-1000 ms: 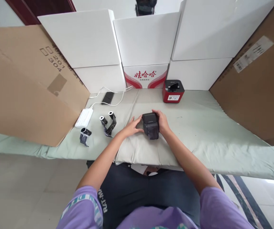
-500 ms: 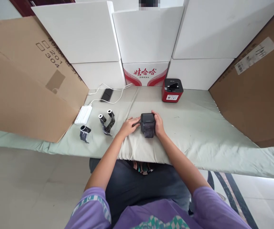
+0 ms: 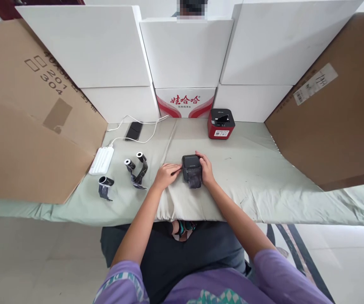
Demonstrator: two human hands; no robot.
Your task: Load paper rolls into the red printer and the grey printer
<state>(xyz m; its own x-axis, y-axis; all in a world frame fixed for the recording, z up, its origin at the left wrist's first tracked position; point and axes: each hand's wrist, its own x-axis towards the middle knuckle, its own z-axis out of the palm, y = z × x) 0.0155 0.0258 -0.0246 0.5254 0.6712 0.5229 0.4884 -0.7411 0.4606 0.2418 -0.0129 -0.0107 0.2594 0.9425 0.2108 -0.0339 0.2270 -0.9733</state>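
On the cloth in front of me stands a small black box-shaped device, with a strip of dark film hanging down its front. My right hand is closed around the device's right side, thumb and fingers against it. At the left side, my left hand has its fingers together by a thin dark piece; its fingertips reach the device's edge. What that piece is stays partly hidden under the fingers. Left of my hands lie two small rolls joined by dark film and a single roll with a loose tail.
A red and black box-shaped device stands at the back. Back left are a dark phone, a white power bank and a white cable. White boxes wall the back; cardboard panels close both sides.
The whole view has shifted slightly, with things appearing farther left and lower. My left fingers now cover more of the thin dark piece beside the device. The right hand keeps its hold.
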